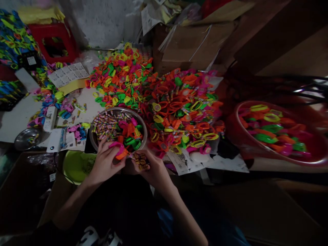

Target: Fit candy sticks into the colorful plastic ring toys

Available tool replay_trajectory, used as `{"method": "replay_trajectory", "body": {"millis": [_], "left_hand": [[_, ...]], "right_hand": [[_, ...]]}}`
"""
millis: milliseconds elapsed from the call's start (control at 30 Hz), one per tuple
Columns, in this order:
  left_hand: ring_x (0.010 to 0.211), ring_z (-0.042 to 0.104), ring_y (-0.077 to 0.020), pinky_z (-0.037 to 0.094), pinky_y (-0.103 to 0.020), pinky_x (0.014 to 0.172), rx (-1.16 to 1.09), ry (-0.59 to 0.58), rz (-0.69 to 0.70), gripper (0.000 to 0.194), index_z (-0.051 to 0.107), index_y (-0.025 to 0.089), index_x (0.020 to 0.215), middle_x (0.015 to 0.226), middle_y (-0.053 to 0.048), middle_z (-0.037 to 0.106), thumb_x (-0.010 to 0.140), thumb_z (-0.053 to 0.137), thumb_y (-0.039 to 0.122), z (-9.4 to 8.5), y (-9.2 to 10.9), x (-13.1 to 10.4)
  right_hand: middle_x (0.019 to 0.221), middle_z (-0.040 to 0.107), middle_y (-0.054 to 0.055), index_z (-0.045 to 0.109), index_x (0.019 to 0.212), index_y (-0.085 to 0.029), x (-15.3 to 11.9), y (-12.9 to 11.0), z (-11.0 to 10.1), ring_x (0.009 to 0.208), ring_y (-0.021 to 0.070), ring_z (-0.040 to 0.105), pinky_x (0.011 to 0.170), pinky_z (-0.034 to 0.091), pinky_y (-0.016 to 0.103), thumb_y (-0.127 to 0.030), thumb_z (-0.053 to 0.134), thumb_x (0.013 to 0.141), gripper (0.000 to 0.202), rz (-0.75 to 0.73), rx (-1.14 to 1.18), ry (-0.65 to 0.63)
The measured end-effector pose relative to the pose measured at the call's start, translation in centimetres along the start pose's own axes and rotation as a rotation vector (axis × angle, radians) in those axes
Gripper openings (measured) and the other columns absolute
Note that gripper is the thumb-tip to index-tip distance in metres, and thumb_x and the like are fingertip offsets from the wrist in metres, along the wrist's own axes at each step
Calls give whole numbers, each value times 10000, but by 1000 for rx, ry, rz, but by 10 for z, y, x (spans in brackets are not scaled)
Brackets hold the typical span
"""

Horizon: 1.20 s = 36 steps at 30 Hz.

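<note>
My left hand is closed around bright plastic toy pieces, a pink piece and an orange piece, which look like toy watch bands. Close beside it, my right hand grips a bunch of small wrapped rolls, their ends facing up. Both hands are at the near rim of a metal bowl. Inside that bowl, many small patterned rolls lie on the left, and pink, orange and green plastic pieces on the right.
Heaps of colourful plastic pieces and toy bands with rolls cover the table behind the bowl. A red basin of more pieces stands at right. Left are a green bowl, a small metal dish and a red stool. Cardboard boxes rise behind.
</note>
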<state>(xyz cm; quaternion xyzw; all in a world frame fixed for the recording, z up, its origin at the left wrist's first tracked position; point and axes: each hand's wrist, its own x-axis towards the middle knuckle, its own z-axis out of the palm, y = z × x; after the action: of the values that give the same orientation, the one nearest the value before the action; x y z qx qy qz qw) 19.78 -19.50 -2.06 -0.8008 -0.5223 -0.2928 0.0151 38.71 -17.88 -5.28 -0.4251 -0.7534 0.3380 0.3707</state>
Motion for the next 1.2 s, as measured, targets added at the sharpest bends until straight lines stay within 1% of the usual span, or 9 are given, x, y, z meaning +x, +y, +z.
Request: {"method": "replay_trajectory", "body": {"millis": [100, 200, 333, 433, 633, 767, 933, 1133, 1200], "left_hand": [[999, 547, -173, 257, -492, 1110, 42, -61, 71, 136, 608, 177, 958, 947, -27, 651, 829, 579, 210, -7, 3, 3], [1011, 539, -162, 243, -496, 1119, 52, -98, 105, 140, 613, 180, 979, 962, -20, 653, 851, 568, 216, -11, 4, 5], [972, 541, -159, 279, -491, 1102, 88, -74, 151, 103, 614, 168, 936, 906, -13, 662, 861, 571, 224, -14, 6, 6], [948, 544, -161, 290, -499, 1093, 127, -65, 190, 79, 610, 166, 906, 884, -5, 669, 861, 575, 221, -14, 5, 5], [958, 551, -161, 313, -496, 1083, 197, -45, 337, 49, 587, 141, 873, 893, -7, 667, 870, 560, 182, -11, 2, 3], [978, 547, -179, 329, -509, 1070, 259, -33, 441, 56, 594, 135, 900, 891, -16, 658, 866, 560, 163, -9, -1, 3], [989, 544, -193, 305, -542, 1074, 245, -48, 449, 189, 586, 120, 1025, 966, -26, 659, 836, 590, 129, -2, -8, -2], [973, 535, -168, 289, -530, 1081, 156, -33, 469, 91, 588, 141, 943, 860, 6, 648, 864, 547, 123, 8, -14, -6], [964, 530, -162, 277, -519, 1091, 109, -69, 463, 81, 588, 144, 928, 848, 8, 646, 879, 524, 136, 10, -13, -4]], "right_hand": [[864, 661, 18, 555, 965, -189, -1, -3, -1, 723, 97, 625, 657, 461, 160, -125, 534, 712, 262, -99, -82, 54], [833, 661, 13, 542, 967, -176, 0, -7, -2, 711, 101, 627, 640, 454, 164, -107, 511, 695, 282, -182, -167, 80], [817, 651, 7, 528, 968, -167, 0, -13, -1, 711, 100, 620, 610, 424, 165, -70, 455, 657, 333, -245, -264, 106], [737, 626, -12, 532, 928, -167, 0, -18, 0, 653, 90, 596, 559, 382, 167, -61, 433, 634, 328, -243, -308, 103], [610, 585, -31, 532, 813, -161, -2, -29, -1, 520, 72, 525, 501, 294, 187, -80, 449, 635, 212, -134, -346, 73], [674, 623, -20, 549, 826, -166, 1, -31, -7, 560, 84, 549, 517, 254, 201, -144, 504, 675, 159, 30, -355, -111], [771, 646, 2, 551, 909, -177, 8, -31, -12, 641, 108, 571, 562, 239, 203, -194, 523, 706, 206, 223, -332, -303], [733, 612, 8, 525, 846, -167, 11, -32, -16, 609, 81, 506, 571, 228, 186, -173, 496, 711, 138, 242, -272, -379], [702, 595, -1, 519, 838, -171, 11, -25, -14, 594, 73, 490, 560, 219, 178, -184, 505, 718, 122, 245, -234, -387]]}}
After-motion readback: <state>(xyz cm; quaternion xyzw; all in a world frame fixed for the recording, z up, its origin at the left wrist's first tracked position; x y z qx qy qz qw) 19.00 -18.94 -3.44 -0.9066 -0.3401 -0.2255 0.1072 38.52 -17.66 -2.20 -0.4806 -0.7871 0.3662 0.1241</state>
